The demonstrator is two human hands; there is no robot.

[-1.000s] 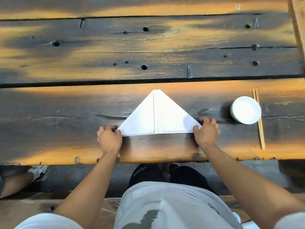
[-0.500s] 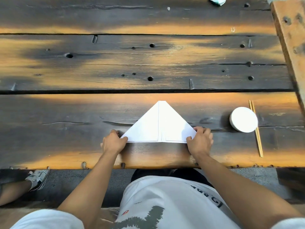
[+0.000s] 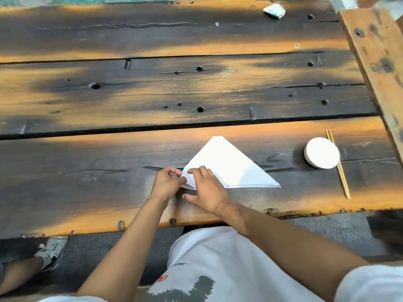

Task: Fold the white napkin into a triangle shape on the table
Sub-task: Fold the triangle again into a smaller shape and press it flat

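The white napkin lies on the dark wooden table as a folded triangle, its tip pointing away from me and its long edge toward me. My left hand pinches the napkin's left corner between thumb and fingers. Beside it, my right hand has its fingers resting on the same corner, covering it. The right corner of the napkin lies free and flat on the wood.
A round white bowl stands to the right of the napkin, with a pair of wooden chopsticks beside it. A crumpled white wrapper lies far back. A wooden beam borders the right side. The table's near edge is just below my hands.
My right hand left the napkin's right corner and crossed over to the left corner beside my left hand. The centre seam no longer shows. The camera view shifted.
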